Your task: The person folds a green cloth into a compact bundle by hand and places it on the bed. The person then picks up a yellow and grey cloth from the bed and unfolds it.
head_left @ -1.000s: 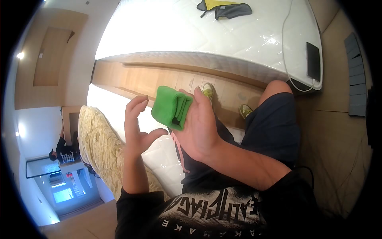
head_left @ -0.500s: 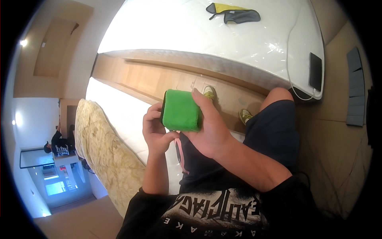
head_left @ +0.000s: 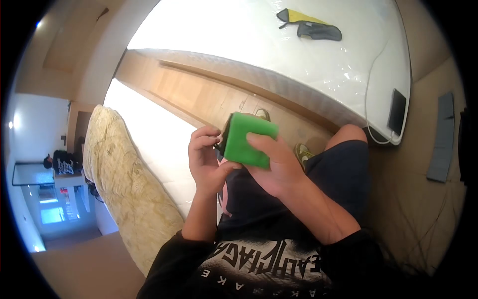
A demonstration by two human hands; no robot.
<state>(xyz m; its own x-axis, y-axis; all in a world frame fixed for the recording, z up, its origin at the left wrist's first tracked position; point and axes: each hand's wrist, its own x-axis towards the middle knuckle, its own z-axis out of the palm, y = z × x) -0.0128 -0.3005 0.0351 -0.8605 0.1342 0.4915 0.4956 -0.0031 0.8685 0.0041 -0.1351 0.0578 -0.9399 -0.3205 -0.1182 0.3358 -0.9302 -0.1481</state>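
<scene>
A green cloth [head_left: 249, 142], folded into a thick square pad with a dark edge on its left side, is held up in front of my body. My right hand [head_left: 281, 167] grips its right side, the thumb pressed on the top face. At the left side, my left hand [head_left: 204, 157] has its fingers bent beside the dark edge, near a small dark strip, and its thumb at the lower left corner. Its exact contact with the cloth is partly hidden.
A yellow and grey cloth [head_left: 313, 27] and a phone [head_left: 397, 112] on a white cable lie on the plastic-covered mattress [head_left: 239, 30]. A patterned quilt [head_left: 119, 179] lies at left. Grey panels [head_left: 440, 139] are at far right. Another person [head_left: 63, 162] is in the background.
The green cloth has shifted right and tilted in my hands. My right thumb has moved from its top corner onto its face. My left fingers have slid to its dark edge.
</scene>
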